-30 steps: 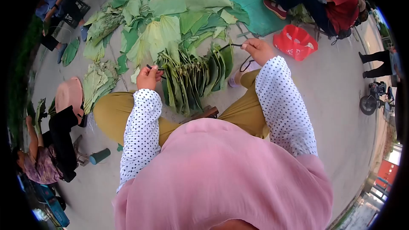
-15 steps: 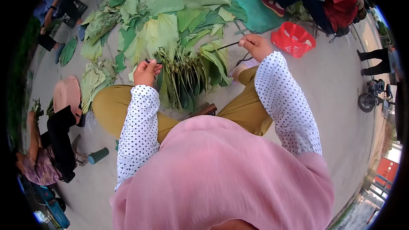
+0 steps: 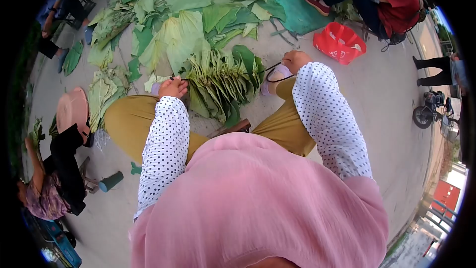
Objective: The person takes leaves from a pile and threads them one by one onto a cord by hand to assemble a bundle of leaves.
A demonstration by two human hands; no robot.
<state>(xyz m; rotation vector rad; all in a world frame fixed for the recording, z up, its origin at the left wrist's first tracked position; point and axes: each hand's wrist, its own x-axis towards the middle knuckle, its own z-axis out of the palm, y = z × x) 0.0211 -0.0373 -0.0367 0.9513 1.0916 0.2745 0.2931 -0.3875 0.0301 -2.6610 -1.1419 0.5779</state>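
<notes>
- Head view: the leaf bundle (image 3: 223,83) sits low between the knees, its leaves packed face to face, stem ends upward.
- Left hand (image 3: 173,88): fingers curled nearly closed at the bundle's left side, pinching a dark cord (image 3: 274,66).
- Right hand (image 3: 296,61): fingers closed on the cord at the right, apart from the bundle; a slack loop hangs below, near a shoe (image 3: 281,72).
- Done: many leaves are gathered into one row; the cord appears to run through them, though its path inside is hidden.
- Left: the cord's two sides are held apart, with no knot visible. Numerous loose leaves (image 3: 181,37) lie ungathered on the ground beyond, close to a green sheet (image 3: 299,12).
</notes>
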